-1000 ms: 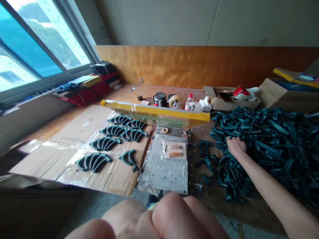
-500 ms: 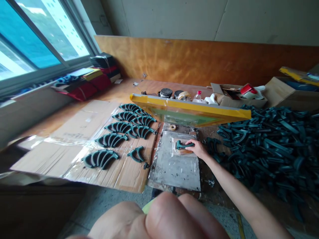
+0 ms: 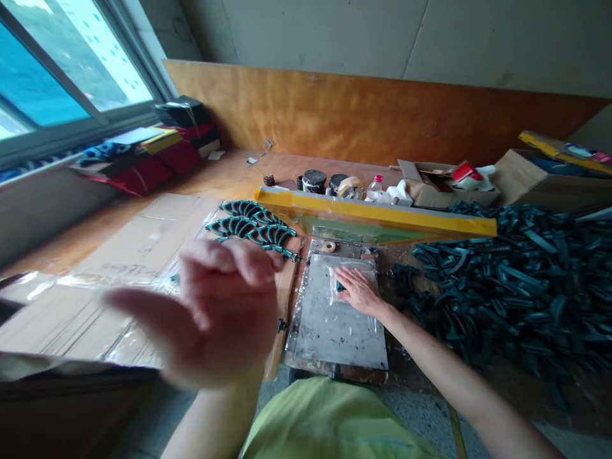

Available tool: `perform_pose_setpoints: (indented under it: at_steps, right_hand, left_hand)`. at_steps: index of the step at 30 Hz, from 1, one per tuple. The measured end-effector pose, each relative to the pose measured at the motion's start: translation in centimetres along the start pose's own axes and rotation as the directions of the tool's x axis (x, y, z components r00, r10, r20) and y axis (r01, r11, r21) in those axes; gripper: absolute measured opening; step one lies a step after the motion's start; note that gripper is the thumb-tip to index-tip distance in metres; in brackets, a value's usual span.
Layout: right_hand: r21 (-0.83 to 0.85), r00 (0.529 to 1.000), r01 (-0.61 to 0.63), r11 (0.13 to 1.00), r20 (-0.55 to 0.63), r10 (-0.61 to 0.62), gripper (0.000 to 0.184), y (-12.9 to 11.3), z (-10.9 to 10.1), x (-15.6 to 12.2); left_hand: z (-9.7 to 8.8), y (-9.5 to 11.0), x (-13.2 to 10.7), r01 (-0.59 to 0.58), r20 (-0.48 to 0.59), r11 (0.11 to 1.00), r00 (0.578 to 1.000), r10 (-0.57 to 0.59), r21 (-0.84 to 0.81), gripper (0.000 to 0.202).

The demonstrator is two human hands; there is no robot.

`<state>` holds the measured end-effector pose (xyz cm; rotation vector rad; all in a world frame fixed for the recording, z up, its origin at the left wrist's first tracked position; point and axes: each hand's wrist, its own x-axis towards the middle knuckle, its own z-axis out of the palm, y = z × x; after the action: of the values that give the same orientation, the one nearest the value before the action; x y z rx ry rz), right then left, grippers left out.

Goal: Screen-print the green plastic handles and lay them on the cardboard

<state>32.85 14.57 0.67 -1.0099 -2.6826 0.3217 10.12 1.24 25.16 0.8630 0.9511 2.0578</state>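
My right hand (image 3: 358,291) lies flat with its fingers stretched out over a dark green curved part (image 3: 340,286). Most of that part is hidden under the palm. It rests in a small holder wrapped in clear film, on a grey metal plate (image 3: 335,328). Close to the camera, my left hand (image 3: 229,312) is raised in the air, blurred. Its thumb sticks out to the left and its fingers are partly bent, with nothing seen in them. Behind it, rows of similar green curved parts (image 3: 248,229) lie on flattened cardboard (image 3: 129,245), partly hidden.
A yellow-taped frame (image 3: 377,212) is tilted up behind the plate. To the right lies a big heap of green parts (image 3: 507,287). Jars (image 3: 314,181), a red-capped bottle (image 3: 377,185), a tape roll (image 3: 329,246) and an open carton (image 3: 442,185) stand farther back.
My right hand has gone from fingers gripping the green part to lying flat over it. My left hand now appears raised at the left, and bare skin no longer fills the bottom foreground.
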Motion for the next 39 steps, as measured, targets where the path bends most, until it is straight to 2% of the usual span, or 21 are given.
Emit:
perform_pose_setpoints:
  at_steps: [2,3,6,8,9,11,13,14,16,18,19,21,23,24,26,28,30,32,35,37,39]
  right_hand:
    - [-0.034,0.997,0.046,0.998,0.063,-0.044,0.065,-0.3,0.5,0.0]
    - [-0.039,0.995,0.065,0.997,0.077,-0.062,0.067,-0.5,0.6,-0.2]
    - [0.020,0.985,0.146,0.989,0.090,-0.148,0.061,-0.8,0.1,-1.5]
    - [0.120,0.978,0.194,0.974,0.054,-0.201,0.050,-0.6,-0.9,-2.7]
    - [0.168,0.983,0.180,0.969,0.011,-0.185,0.044,-0.3,-1.6,-3.4]
    - [0.246,0.994,0.024,0.969,-0.111,0.004,0.032,0.9,-3.4,-4.6]
    - [0.295,0.943,-0.191,0.936,-0.211,0.258,0.026,2.9,-5.5,-5.4]
    - [0.310,0.899,-0.280,0.909,-0.246,0.361,0.025,3.8,-6.6,-5.4]
    - [0.328,0.829,-0.375,0.867,-0.300,0.472,0.026,5.3,-8.5,-4.6]
    - [0.310,0.815,-0.360,0.880,-0.353,0.458,0.029,5.6,-9.7,-2.5]
    - [0.272,0.828,-0.329,0.904,-0.377,0.415,0.033,5.4,-10.0,-1.1]
    - [0.143,0.879,-0.254,0.957,-0.378,0.290,0.052,4.2,-9.9,2.0]
    - [0.007,0.926,-0.241,0.970,-0.299,0.232,0.066,2.9,-9.1,4.7]
    - [-0.045,0.942,-0.257,0.965,-0.237,0.239,0.066,2.4,-8.7,5.7]
    - [-0.110,0.954,-0.289,0.951,-0.111,0.277,0.051,1.8,-7.8,7.0]
    - [-0.138,0.951,-0.307,0.942,-0.021,0.307,0.029,1.8,-7.4,7.5]
    - [-0.144,0.946,-0.319,0.937,0.015,0.325,0.015,2.2,-7.2,7.3]
    - [-0.168,0.937,-0.345,0.924,-0.009,0.348,0.012,2.6,-7.1,6.8]
    - [-0.211,0.931,-0.365,0.907,-0.107,0.349,0.010,2.6,-6.5,5.8]
    - [-0.211,0.946,-0.319,0.924,-0.133,0.296,0.009,2.1,-5.7,5.0]
    - [-0.175,0.976,-0.205,0.963,-0.108,0.188,0.013,1.2,-4.9,3.8]
  left_hand:
    - [0.6,-1.5,3.0,-0.061,-0.062,0.998,0.996,0.060,-0.022,0.036]
    - [0.8,-2.5,4.5,-0.053,-0.067,0.999,0.996,0.052,-0.004,0.036]
    - [0.8,-5.5,8.0,0.070,-0.004,0.984,0.998,-0.070,0.165,0.043]
    - [0.3,-6.8,8.7,0.119,0.022,0.955,0.991,-0.129,0.273,0.048]
    - [-0.1,-7.1,8.5,0.135,0.026,0.944,0.988,-0.149,0.302,0.050]
    - [-1.5,-7.3,7.4,0.182,0.027,0.927,0.979,-0.202,0.328,0.052]
    - [-3.6,-7.2,5.5,0.277,0.018,0.891,0.953,-0.303,0.360,0.054]
    - [-4.9,-7.2,4.3,0.346,0.010,0.852,0.925,-0.380,0.393,0.056]
    - [-7.8,-7.7,1.8,0.499,-0.005,0.723,0.824,-0.566,0.478,0.057]
    - [-10.4,-8.9,-0.6,0.590,-0.026,0.599,0.724,-0.690,0.541,0.061]
    - [-11.4,-9.8,-1.6,0.611,-0.035,0.565,0.695,-0.718,0.554,0.068]
    - [-13.0,-12.0,-3.4,0.623,-0.052,0.543,0.682,-0.729,0.564,0.087]
    - [-14.0,-14.1,-4.6,0.619,-0.068,0.534,0.687,-0.723,0.576,0.098]
    - [-14.4,-15.0,-4.9,0.611,-0.069,0.530,0.691,-0.720,0.588,0.099]
    - [-15.0,-16.4,-5.4,0.594,-0.060,0.534,0.700,-0.711,0.601,0.097]
    - [-15.5,-17.3,-5.5,0.586,-0.047,0.544,0.705,-0.708,0.600,0.095]
    - [-16.0,-17.7,-5.6,0.585,-0.044,0.552,0.710,-0.703,0.594,0.094]
    - [-16.4,-17.9,-5.7,0.584,-0.052,0.553,0.714,-0.698,0.594,0.091]
    - [-16.7,-18.3,-5.8,0.586,-0.059,0.547,0.713,-0.699,0.597,0.086]
    - [-16.7,-18.4,-5.8,0.595,-0.060,0.542,0.704,-0.708,0.593,0.085]
    - [-16.6,-18.3,-5.8,0.607,-0.059,0.539,0.694,-0.717,0.584,0.085]
